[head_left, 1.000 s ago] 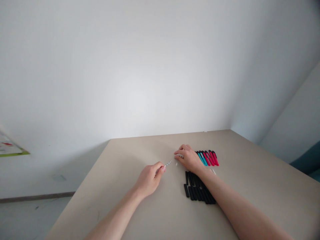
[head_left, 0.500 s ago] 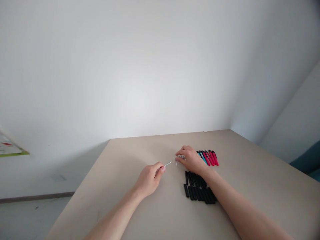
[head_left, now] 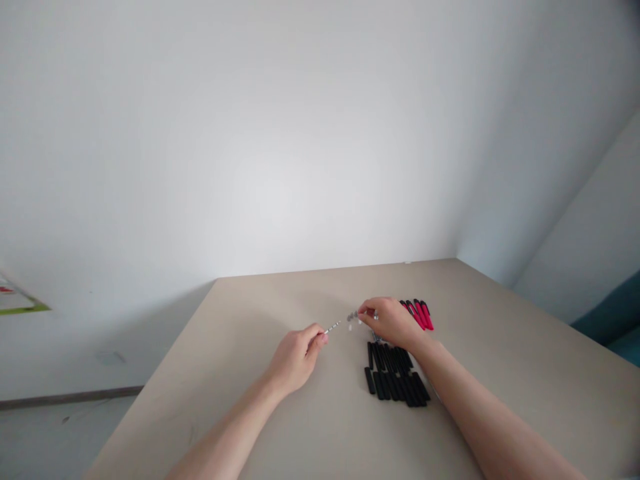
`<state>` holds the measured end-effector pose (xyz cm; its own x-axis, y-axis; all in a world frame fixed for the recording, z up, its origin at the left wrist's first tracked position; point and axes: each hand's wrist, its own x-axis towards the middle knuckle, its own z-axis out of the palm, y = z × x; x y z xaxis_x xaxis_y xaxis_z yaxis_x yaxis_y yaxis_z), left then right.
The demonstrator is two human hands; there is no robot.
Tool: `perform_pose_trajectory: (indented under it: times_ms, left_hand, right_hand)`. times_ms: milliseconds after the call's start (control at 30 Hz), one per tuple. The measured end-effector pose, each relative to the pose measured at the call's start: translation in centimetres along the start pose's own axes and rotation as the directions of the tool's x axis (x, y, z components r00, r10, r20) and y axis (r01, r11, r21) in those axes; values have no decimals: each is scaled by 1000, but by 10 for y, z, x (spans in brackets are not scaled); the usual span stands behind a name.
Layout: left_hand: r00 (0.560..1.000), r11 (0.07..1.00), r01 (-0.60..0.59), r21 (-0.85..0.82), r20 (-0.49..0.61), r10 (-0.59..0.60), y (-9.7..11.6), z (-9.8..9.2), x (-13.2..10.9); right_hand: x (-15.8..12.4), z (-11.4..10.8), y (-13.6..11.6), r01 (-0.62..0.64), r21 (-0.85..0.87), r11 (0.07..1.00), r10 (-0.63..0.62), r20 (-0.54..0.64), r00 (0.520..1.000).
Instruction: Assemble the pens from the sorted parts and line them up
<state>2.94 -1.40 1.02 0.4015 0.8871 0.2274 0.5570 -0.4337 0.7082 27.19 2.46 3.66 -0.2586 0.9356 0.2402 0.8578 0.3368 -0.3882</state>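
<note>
My left hand [head_left: 296, 356] pinches a thin silver-tipped pen refill [head_left: 333, 327] that points right and away over the beige table [head_left: 500, 347]. My right hand [head_left: 393, 321] is raised just off the table and pinches a small grey pen part [head_left: 353, 316] between thumb and fingertips, a short gap from the refill's tip. A tiny white piece [head_left: 351, 327] lies on the table under that gap. A group of black pen barrels [head_left: 395, 380] lies under my right wrist. Red pen parts [head_left: 419, 313] lie in a row beyond my right hand, partly hidden by it.
A white wall rises behind the table's far edge. The table's left edge drops to a pale floor [head_left: 60, 433] with a dark skirting strip. A teal seat corner [head_left: 615, 320] shows at the far right. A paper with a green edge [head_left: 15, 301] hangs at the left.
My right hand has lifted from the table near the coloured parts with a small grey part and moved it left toward the refill tip. The left hand has stayed nearly still.
</note>
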Motion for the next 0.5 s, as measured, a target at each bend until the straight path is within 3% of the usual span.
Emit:
perform_pose_trajectory:
  times_ms: [167, 300, 367, 500]
  left_hand:
    - [995, 943, 42, -331, -74, -71, 1, 1, 4]
    - [977, 725, 153, -671, -9, -215, 2, -2, 7]
    - [969, 645, 177, -744, 18, -245, 2, -4, 8]
    - [962, 568, 199, -798, 50, -267, 2, -6, 7]
  right_hand:
    - [0, -10, 5, -68, 9, 998, 68, -19, 998]
    - [-4, -14, 4, -2, 68, 998, -6, 121, 993]
    - [-7, -15, 2, 41, 103, 994, -62, 203, 977]
    - [-12, -19, -1, 131, 156, 979, -179, 348, 920]
